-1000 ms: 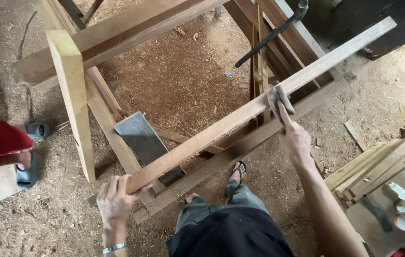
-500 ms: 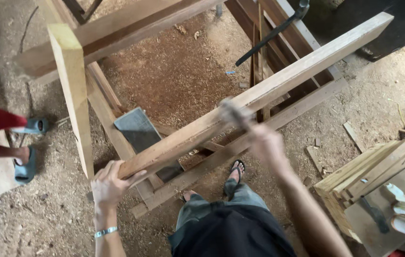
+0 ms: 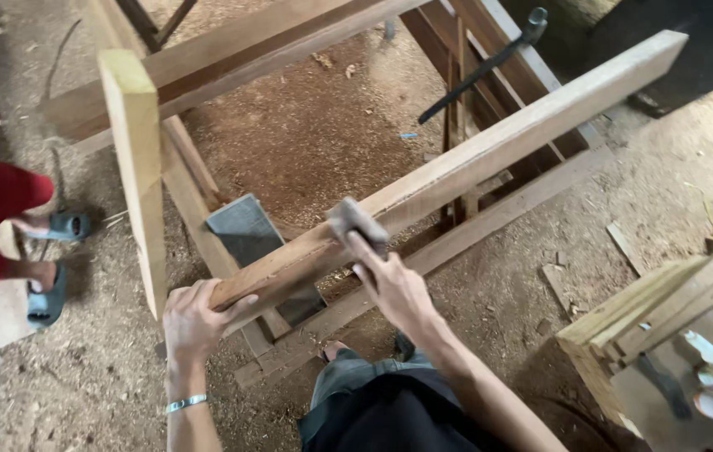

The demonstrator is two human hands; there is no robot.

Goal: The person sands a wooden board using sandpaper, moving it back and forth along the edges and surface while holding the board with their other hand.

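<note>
Your left hand (image 3: 193, 318) clamps near end of beam (image 3: 457, 167); beam runs up-right; right hand (image 3: 394, 289) grips hammer (image 3: 356, 222) on it.

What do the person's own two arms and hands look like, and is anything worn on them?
Both forearms are bare, with no sleeves and no gloves. The left hand has a thin silver-coloured bracelet around the wrist. The right hand and its wrist show no ring, watch or band that can be seen.
</note>
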